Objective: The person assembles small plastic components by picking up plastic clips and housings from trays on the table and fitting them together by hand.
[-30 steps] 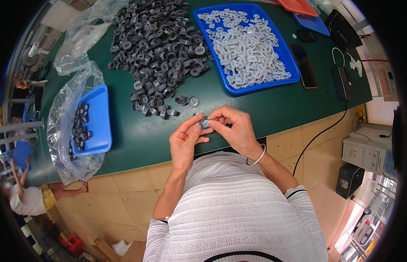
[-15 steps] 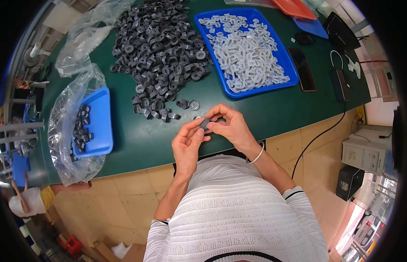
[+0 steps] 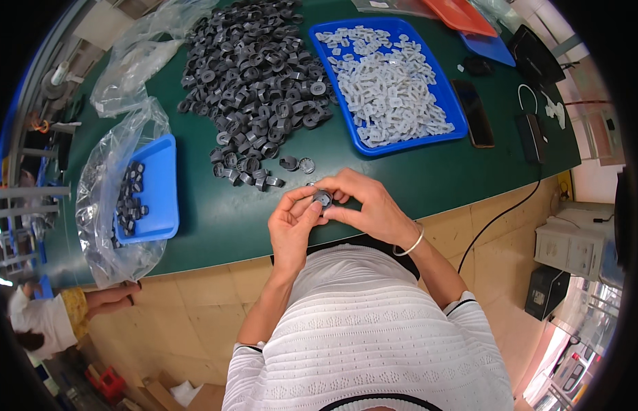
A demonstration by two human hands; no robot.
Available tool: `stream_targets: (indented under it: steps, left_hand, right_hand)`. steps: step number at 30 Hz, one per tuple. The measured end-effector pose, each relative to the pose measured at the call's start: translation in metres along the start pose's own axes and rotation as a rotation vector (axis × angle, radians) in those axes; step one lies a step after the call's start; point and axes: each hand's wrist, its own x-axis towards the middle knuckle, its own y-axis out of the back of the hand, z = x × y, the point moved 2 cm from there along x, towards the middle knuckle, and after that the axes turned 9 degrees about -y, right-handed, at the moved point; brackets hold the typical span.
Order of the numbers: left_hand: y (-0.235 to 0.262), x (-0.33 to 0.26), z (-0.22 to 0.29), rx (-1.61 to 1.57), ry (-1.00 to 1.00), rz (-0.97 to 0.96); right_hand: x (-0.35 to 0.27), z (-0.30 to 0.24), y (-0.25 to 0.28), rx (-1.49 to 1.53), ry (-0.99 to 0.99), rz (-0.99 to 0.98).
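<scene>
A small dark grey round plastic cap (image 3: 323,198) is held just over the near edge of the green table, its round face turned up. My left hand (image 3: 292,222) pinches it between thumb and fingertips. My right hand (image 3: 368,204) grips it from the other side, thumb below and fingers curled over the top. Fingers partly hide the cap. Just beyond my hands, two loose pieces lie on the table: a dark cap (image 3: 288,163) and a lighter round piece (image 3: 307,166). Farther off spreads a large heap of dark grey caps (image 3: 261,82).
A blue tray (image 3: 365,148) of small whitish plastic pieces stands right of the heap. At left, a smaller blue tray (image 3: 169,185) with dark parts sits by a clear plastic bag (image 3: 93,205). A phone (image 3: 473,113) and black cable (image 3: 500,218) are at right. Another person (image 3: 48,318) is at far left.
The cap has been turned between my fingers, so its round face now shows. My right hand has shifted slightly right and down. The person at far left has moved.
</scene>
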Motion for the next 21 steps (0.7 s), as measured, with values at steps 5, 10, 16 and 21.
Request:
stream_targets:
  steps: [5,10,16,21]
  left_hand:
    - [0.000,0.005,0.008,0.054,0.130,-0.149]
    - [0.006,0.020,0.018,0.234,0.262,-0.422]
    - [-0.001,0.018,0.023,0.324,0.204,-0.464]
    - [0.002,0.020,0.022,0.469,0.164,-0.509]
  right_hand:
    - [-0.007,-0.002,0.005,-0.397,0.273,0.031]
    - [-0.013,-0.004,0.003,-0.377,0.354,-0.031]
    - [-0.011,0.005,0.001,-0.323,0.325,-0.061]
    - [-0.011,0.003,0.001,-0.235,0.300,-0.096]
